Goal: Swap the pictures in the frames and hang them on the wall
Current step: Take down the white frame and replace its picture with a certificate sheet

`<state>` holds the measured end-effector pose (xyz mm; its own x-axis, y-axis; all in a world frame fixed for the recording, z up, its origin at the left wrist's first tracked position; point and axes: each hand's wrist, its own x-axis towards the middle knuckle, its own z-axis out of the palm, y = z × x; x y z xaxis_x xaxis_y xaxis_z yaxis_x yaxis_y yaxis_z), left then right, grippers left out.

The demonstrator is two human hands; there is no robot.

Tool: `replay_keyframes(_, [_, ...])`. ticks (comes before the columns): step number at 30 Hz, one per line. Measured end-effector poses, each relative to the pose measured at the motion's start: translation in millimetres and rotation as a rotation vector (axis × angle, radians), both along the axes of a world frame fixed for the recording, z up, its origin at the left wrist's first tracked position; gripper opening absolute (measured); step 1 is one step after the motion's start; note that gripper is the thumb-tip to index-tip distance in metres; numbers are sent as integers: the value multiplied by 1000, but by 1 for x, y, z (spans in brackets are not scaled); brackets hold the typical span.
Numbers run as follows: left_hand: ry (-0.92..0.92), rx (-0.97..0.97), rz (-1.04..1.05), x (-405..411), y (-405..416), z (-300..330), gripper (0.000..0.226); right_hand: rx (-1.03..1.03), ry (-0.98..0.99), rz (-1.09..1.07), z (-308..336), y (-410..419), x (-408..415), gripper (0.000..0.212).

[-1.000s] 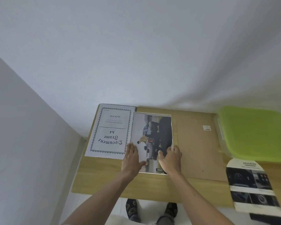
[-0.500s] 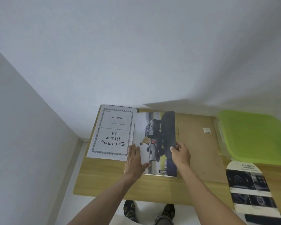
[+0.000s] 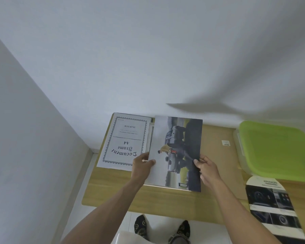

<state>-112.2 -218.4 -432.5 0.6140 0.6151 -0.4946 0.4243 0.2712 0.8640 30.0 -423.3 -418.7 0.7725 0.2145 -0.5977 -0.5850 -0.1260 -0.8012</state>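
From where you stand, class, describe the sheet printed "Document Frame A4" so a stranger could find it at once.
Start at the wooden table set against the white wall. At its far left corner lies the white sheet, just left of the car photo held by both hands. Only this sheet has black lettering inside a dark ornamental border instead of a picture.

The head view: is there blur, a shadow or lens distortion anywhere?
Head view: a soft dark shadow falls on the wall above the car picture; the green lid at the right edge looks blurred; the wide lens bends the table edges.
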Motion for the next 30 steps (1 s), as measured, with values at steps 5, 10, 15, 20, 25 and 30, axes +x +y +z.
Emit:
replay_keyframes(5, [-118, -210, -48, -3, 11, 7, 40, -8, 54, 99, 8, -23, -3, 28])
replay_keyframes(10, [-72, -178, -216, -3, 25, 8, 43, -13, 16, 31, 17, -54, 10, 53])
replay_keyframes(15, [44, -101, -458, 7, 30, 23, 41, -237, -199, 154, 39, -91, 35, 79])
replay_keyframes(20, [73, -90, -633, 24, 14, 45, 41, -273, -157, 519, 62, -112, 51, 70])
replay_keyframes(25, [106, -93, -636, 39, -24, 52, 36, -193, -160, 450, 65, -147, 50, 30])
replay_keyframes(30, [136, -105, -436, 38, -90, 40, 36, -188, -93, 341, 45, -228, 61, 27])
